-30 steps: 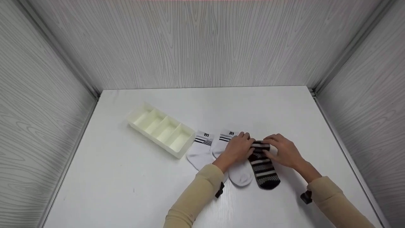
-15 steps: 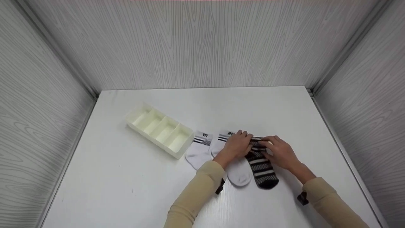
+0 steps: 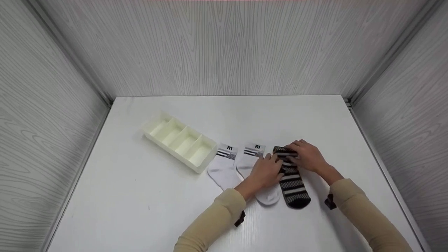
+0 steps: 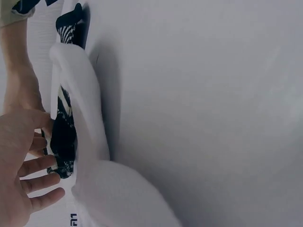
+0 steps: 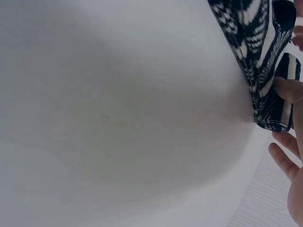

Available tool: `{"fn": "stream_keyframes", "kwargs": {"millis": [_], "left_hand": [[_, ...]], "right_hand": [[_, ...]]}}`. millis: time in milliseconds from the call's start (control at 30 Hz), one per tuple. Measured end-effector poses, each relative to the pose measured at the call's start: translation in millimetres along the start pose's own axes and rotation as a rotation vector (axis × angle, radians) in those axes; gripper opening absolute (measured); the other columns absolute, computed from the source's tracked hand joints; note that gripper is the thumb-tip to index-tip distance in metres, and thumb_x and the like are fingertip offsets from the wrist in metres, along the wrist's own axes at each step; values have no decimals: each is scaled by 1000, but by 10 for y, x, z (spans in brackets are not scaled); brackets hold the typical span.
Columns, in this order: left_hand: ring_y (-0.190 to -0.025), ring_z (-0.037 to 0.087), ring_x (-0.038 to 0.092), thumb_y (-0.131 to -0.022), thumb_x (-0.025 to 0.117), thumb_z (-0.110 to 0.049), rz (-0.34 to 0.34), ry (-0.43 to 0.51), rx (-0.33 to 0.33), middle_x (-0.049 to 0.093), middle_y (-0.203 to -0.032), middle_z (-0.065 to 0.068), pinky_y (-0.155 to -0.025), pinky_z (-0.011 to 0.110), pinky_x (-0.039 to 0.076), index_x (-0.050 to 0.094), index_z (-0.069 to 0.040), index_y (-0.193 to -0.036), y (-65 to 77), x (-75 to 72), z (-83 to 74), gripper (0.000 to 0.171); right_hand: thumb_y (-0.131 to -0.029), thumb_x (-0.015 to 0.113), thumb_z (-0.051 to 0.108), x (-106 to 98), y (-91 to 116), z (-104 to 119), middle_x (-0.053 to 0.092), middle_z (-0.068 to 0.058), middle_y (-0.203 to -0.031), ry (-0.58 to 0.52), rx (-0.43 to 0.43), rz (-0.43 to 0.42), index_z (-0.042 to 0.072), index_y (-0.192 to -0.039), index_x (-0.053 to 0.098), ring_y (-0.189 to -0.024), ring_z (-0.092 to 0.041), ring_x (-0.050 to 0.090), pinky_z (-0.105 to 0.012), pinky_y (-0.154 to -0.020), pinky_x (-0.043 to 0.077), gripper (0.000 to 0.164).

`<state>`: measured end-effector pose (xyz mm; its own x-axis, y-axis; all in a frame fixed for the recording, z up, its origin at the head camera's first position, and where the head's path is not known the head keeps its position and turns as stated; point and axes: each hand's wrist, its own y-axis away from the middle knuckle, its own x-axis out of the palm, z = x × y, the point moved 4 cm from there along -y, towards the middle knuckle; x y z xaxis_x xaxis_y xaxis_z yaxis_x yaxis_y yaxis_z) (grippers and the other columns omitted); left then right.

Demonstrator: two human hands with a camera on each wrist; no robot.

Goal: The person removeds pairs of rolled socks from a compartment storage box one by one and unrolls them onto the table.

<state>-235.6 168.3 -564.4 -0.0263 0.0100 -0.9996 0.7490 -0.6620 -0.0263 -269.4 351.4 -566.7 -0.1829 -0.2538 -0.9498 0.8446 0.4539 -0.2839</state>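
A black sock [image 3: 293,187] with grey and white stripes lies on the white table, toe toward the person. My right hand [image 3: 308,156] pinches its cuff; in the right wrist view the thumb [image 5: 286,89] presses on the striped fabric with fingers on the far side. Along the sock's left edge is my left hand [image 3: 265,172], its fingers loosely extended near the cuff. The left wrist view shows that hand [image 4: 14,165] with spread fingers beside the dark sock [image 4: 66,142]. Beneath the left hand and forearm lies a white sock [image 3: 268,198], partly covered.
Another white sock [image 3: 222,169] with dark cuff stripes lies further left. A cream tray [image 3: 171,152] with several compartments stands at an angle beyond it, its near corner close to that sock. Wood-grain panels [image 3: 224,49] enclose the table at the back and both sides.
The striped sock's cuff, bunched between both hands before, now lies flatter and reaches further back. My right hand has moved back with it; my left hand has slid slightly toward the person.
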Motion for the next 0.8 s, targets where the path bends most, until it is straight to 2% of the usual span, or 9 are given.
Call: {"fn": "stream_keyframes", "kwargs": {"millis": [100,200,300,433,500,567,700,800], "left_hand": [[-129,21,60,-105,54,-53,21,-9,4,61,-145,4,-103,36,55,59,-20,-145,48,35,-50,52],[-130,20,60,-105,54,-55,34,-32,6,60,-145,2,-103,34,55,58,-21,-147,67,73,-66,54],[-130,19,60,-105,54,-56,39,-49,11,60,-144,1,-104,34,54,58,-22,-147,71,98,-68,55],[-127,19,60,-105,53,-57,40,-60,16,60,-142,1,-103,33,53,58,-23,-145,84,106,-74,53],[-127,19,60,-106,52,-57,40,-61,17,60,-141,1,-103,33,53,59,-23,-144,91,105,-76,52],[-127,19,59,-106,51,-57,42,-57,16,60,-142,1,-103,33,52,59,-23,-144,97,103,-78,51],[-127,19,59,-106,51,-57,41,-54,21,60,-142,1,-104,33,52,60,-23,-143,94,115,-70,51],[-127,19,59,-106,52,-56,34,-42,25,60,-142,1,-104,34,52,60,-23,-143,91,110,-71,51]], "right_hand": [[-94,80,23,0,-63,-66,75,-12,-117,-49,59,53,10,-127,73,-104,-32,69,-51,-85,61,36],[-96,77,24,4,-106,-111,75,-13,-119,-75,91,58,10,-129,73,-107,-33,69,-53,-86,61,36],[-96,77,19,-5,-155,-133,73,-13,-118,-74,85,1,10,-125,74,-106,-33,68,-51,-83,60,31],[-94,77,8,-25,-223,-121,71,-13,-107,-19,10,-108,8,-111,77,-96,-31,65,-45,-77,60,17],[-93,78,7,-17,-250,-117,70,-12,-103,12,-20,-125,7,-107,78,-92,-30,64,-43,-74,59,13],[-94,78,12,-2,-268,-122,70,-12,-104,23,-25,-105,8,-107,79,-91,-29,64,-43,-75,59,14],[-93,81,24,46,-298,-153,69,-12,-111,19,0,-26,8,-117,77,-97,-30,65,-46,-79,60,30],[-92,82,27,67,-320,-187,69,-14,-114,19,5,2,7,-122,75,-101,-32,66,-48,-83,60,36]]}}
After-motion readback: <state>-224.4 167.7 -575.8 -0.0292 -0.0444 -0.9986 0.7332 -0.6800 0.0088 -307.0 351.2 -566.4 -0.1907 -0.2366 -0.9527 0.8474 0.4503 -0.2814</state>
